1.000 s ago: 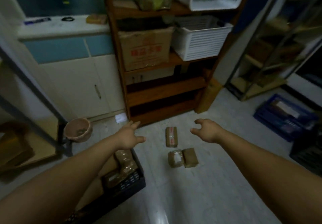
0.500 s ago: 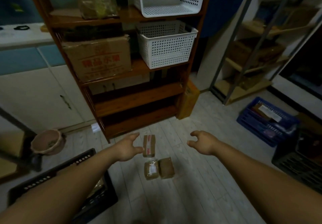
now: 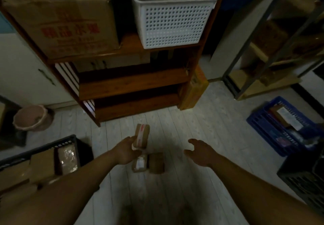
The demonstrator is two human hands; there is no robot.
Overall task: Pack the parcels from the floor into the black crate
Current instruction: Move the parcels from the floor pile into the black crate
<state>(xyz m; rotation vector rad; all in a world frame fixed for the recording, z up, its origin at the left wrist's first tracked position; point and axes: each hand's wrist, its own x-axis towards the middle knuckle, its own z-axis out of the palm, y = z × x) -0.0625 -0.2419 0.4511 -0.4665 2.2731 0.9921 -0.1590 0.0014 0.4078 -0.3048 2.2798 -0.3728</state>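
Okay, head view, the only one I have. My left hand [image 3: 126, 152] has thumb and fingers curled on the near end of the taped parcel [image 3: 142, 134], which is on the floor [image 3: 175, 189] in front of the wooden shelf [image 3: 133, 88]; I can't tell if the parcel is lifted yet. My right hand [image 3: 199, 153] is loose with fingers spread, holding nothing, well apart to the right.

The labelled parcel [image 3: 139, 163] and the plain brown parcel [image 3: 157, 162] lie touching each other, just beside my left hand. The black crate [image 3: 52, 146] is off to the left, with packed parcels [image 3: 66, 158] inside.

I'd call this step the pickup of the taped one. An end grip may let it tip, so I'd slide the hold toward the middle. Then lift straight up before swinging left, so the pair isn't knocked. Clear the crate rim and lay it flat beside the others.
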